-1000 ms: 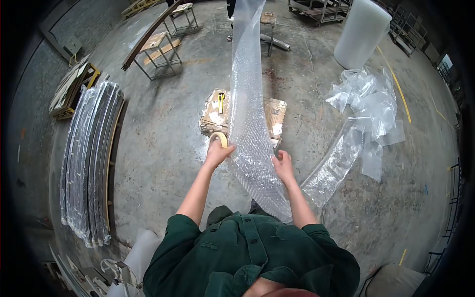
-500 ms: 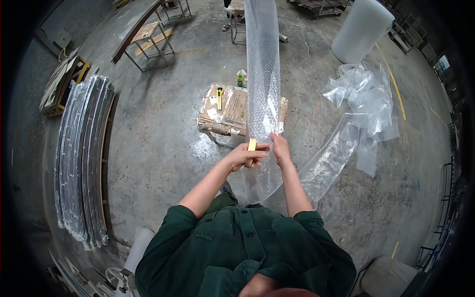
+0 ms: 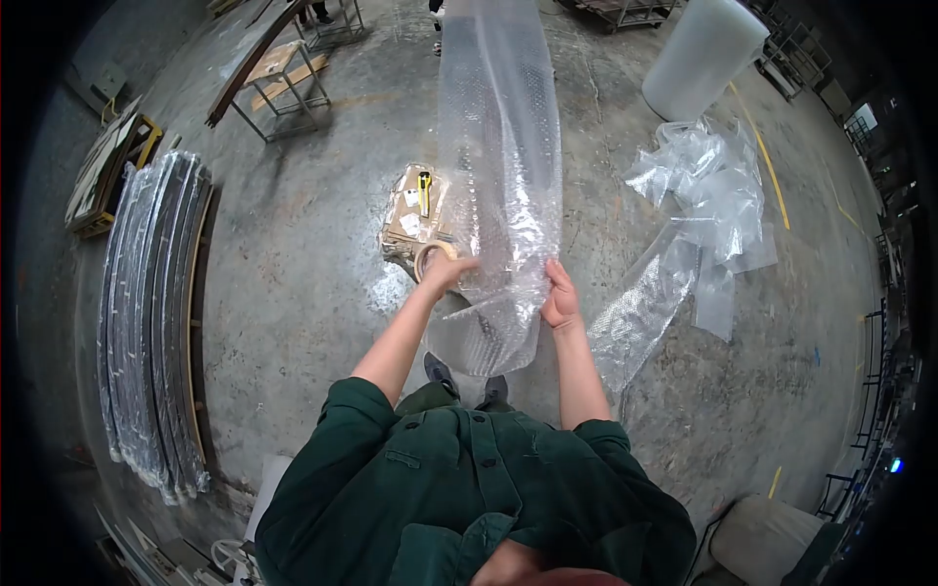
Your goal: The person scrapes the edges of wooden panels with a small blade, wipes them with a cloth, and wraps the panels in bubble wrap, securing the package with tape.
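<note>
Your left hand [image 3: 442,272] is closed on a tape roll [image 3: 422,260] near the frame's centre, fingers reaching the bubble wrap [image 3: 498,127]; whether they grip it too, I cannot tell. Your right hand [image 3: 561,296] pinches the wrap's right edge. The wrap runs from top centre down the middle, left of a large upper-right roll [image 3: 705,59].

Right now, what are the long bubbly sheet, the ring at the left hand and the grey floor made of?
Bubbly sheet: most likely clear, shiny plastic; light glints off its bumps and it's see-through.
Ring: pale, dull-looking, maybe a paper tape roll, but too small to be sure.
Floor: probably concrete, grey with stained patches.
</note>
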`<control>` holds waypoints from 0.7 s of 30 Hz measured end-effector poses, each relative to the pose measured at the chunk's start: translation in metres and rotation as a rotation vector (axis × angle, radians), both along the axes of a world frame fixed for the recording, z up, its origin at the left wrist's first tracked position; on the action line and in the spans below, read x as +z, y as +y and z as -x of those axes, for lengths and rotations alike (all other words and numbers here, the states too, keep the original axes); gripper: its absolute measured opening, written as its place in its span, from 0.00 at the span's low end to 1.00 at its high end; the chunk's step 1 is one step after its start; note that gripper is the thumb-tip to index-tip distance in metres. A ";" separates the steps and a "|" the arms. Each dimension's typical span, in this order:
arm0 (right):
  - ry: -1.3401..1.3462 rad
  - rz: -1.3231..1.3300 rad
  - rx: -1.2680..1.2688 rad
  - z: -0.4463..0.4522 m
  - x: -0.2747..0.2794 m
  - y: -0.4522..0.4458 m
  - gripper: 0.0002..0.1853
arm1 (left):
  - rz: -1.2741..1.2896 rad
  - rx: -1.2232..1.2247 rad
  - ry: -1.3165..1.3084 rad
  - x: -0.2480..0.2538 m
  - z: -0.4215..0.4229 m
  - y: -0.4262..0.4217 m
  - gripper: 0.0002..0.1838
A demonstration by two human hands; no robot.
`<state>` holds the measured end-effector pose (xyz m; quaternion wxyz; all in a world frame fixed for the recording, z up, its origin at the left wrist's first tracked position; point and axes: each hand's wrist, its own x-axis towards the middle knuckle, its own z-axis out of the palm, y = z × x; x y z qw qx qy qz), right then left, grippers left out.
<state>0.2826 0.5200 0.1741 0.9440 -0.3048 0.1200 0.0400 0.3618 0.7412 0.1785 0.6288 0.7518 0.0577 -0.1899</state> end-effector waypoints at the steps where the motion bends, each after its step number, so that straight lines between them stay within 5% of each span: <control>1: 0.010 -0.065 0.019 0.007 0.006 -0.008 0.15 | 0.139 -0.021 0.153 -0.004 0.009 0.004 0.18; 3: 0.027 -0.125 0.057 0.016 -0.008 -0.028 0.15 | 0.332 0.000 0.340 -0.017 0.025 0.012 0.12; 5: 0.122 0.087 0.147 0.022 -0.059 -0.054 0.20 | 0.445 0.078 0.403 -0.036 0.033 0.013 0.08; 9: 0.509 0.124 0.077 0.033 -0.054 -0.056 0.31 | 0.269 0.062 0.238 -0.045 0.048 0.000 0.08; 15: 0.430 1.366 0.012 0.063 -0.042 0.016 0.32 | 0.132 -0.184 0.239 -0.032 0.091 -0.038 0.10; 18: 0.353 1.211 0.184 0.086 -0.126 -0.027 0.30 | 0.068 -0.181 0.371 -0.035 0.101 -0.031 0.10; 21: 0.629 0.781 0.081 0.123 -0.100 -0.090 0.17 | -0.025 -0.056 0.421 -0.050 0.110 0.013 0.09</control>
